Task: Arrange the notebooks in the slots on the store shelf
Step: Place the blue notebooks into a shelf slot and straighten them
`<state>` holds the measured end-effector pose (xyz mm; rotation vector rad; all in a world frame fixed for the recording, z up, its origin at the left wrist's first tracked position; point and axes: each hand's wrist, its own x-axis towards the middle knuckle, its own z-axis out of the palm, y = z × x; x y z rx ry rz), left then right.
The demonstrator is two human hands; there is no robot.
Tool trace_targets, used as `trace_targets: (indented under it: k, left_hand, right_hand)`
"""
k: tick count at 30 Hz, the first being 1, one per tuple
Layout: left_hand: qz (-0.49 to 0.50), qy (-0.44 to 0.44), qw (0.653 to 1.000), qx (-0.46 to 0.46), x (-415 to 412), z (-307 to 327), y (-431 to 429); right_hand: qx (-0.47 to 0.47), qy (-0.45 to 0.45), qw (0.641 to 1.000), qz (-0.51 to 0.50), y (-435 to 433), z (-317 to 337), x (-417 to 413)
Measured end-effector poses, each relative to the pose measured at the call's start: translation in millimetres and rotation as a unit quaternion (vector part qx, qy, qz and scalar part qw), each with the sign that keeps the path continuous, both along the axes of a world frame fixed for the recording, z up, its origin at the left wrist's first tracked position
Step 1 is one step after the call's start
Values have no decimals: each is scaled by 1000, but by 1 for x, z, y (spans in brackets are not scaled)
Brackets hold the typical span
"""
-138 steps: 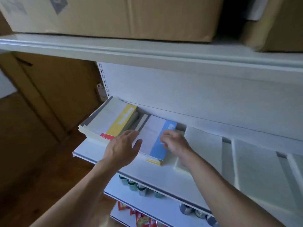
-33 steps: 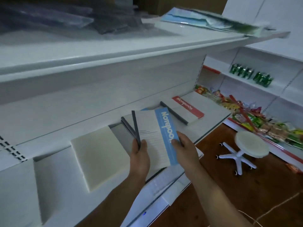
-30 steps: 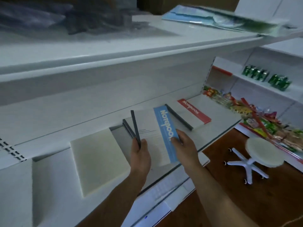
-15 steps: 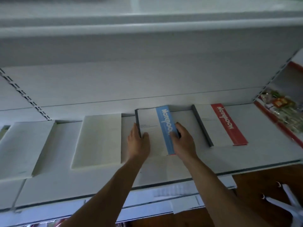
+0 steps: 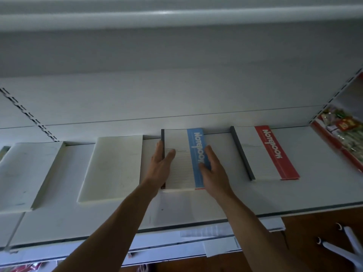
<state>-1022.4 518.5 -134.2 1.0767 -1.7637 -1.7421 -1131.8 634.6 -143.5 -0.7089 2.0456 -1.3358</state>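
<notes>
Here the left hand (image 5: 161, 165) lies along the dark spine edge of the blue-banded notebook (image 5: 179, 160). Its fingers are stretched out straight against that side, and its thumb rests flat on the white cover. The right hand (image 5: 213, 169) flanks the opposite side in much the same way, with fingers extended along the right edge and the thumb laid over the blue band. Neither hand curls round the notebook; both press it lightly from the sides, and both forearms reach up from the bottom of the view.

The blue-banded notebook lies flat on the shelf (image 5: 318, 185) with its far edge close to the back panel (image 5: 176, 95) and the word on its band running lengthwise. A thin red line shows at its near right corner, but whether that belongs to another notebook underneath cannot be told.

Just to the left, near the left hand, a pale slab (image 5: 112, 167) lies flat. A second pale slab (image 5: 25, 173) lies further left, apart from the first. To the right, separated by a strip of bare shelf, a red-banded notebook (image 5: 265, 152) lies flat with its dark spine facing the blue one.

Paper labels (image 5: 206, 231) hang along the shelf's front lip. Above, the rounded edge of an upper shelf (image 5: 176, 18) runs across. At the far right, colourful snack packets (image 5: 345, 134) fill a neighbouring shelf. The white legs of a stool (image 5: 345, 250) stand on the wooden floor (image 5: 306, 236).
</notes>
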Motion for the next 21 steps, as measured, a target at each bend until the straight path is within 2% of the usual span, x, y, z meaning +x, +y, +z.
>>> trace_targets:
  k: [4,9,12,17,19,21]
  left_hand:
    - [56,62,990,111,7,0,9]
    - [32,70,989,129,10,-7,4]
    - [56,91,986,129,8,-6,7]
    - [44,33,997,58,5,8,14]
    - [43,-6,999,13,9,14,18]
    - [36,-67,994,-78,22,20,22]
  right_hand:
    - [-36,-45,998,-31,1,-2,-2]
    - [-32,-40,998,-28,-3,-5,3]
    - [-24,-38,999,-22,-2,-5,3]
    - [-12,-3,1000,-13,3,8,-2]
    - [4,46,999,-4,4,12,-7]
    - [23,129,991,-4,4,17,-11]
